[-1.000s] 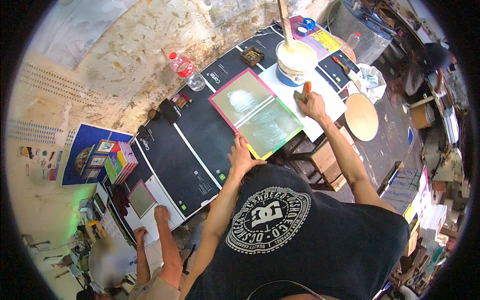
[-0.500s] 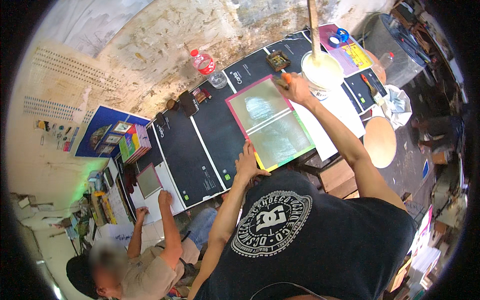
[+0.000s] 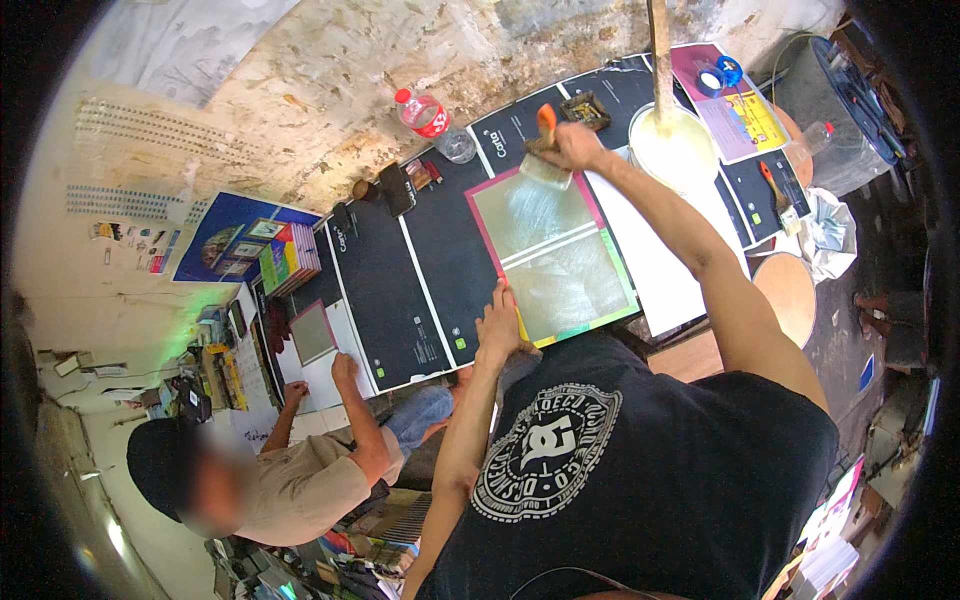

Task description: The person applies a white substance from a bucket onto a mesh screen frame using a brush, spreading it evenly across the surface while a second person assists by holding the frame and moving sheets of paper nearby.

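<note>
A greyish board with pink, green and yellow borders lies before me. A white strip runs across its middle, and wet streaks shine on both halves. My right hand grips a wide flat paintbrush with an orange handle; its bristles are at the board's far edge. My left hand rests at the board's near left edge, fingers stretched out and holding no object. To the right of the brush stands a white bucket of creamy paste, a wooden stick upright in it.
Black sheets cover the table. A plastic bottle and a small dark tin stand near the wall. A second brush and blue tape lie right. At left, a co-worker sits by a smaller board.
My right hand has carried the brush leftward along the board's far edge, its handle now raised. Wet streaks cover more of the upper half. My left hand stays at the edge.
</note>
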Demonstrator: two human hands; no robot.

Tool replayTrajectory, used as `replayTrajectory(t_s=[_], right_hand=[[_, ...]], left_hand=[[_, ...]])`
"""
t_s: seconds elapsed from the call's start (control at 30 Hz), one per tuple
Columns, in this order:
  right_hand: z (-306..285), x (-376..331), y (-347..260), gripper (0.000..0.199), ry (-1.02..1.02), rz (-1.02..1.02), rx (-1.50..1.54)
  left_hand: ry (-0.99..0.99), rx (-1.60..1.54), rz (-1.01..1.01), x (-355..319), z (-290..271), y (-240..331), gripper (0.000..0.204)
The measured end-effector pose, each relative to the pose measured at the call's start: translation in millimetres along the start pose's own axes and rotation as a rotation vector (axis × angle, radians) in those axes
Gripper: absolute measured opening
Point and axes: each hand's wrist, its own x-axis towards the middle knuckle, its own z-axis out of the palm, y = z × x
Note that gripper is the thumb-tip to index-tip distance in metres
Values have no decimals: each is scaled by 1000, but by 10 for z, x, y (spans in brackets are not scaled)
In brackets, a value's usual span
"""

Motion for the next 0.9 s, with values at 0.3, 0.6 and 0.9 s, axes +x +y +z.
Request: replayTrajectory(t_s=[0.3, 0.6, 0.9], right_hand=[[-43, -202, -27, 32, 82, -215, 369], [-109, -431, -297, 28, 499, -45, 144], [-230, -827, -166, 28, 429, 115, 58]], left_hand=[[66, 30, 30, 93, 219, -146, 103], [126, 46, 70, 142, 332, -276, 131], [24, 18, 91, 38, 107, -151, 142]])
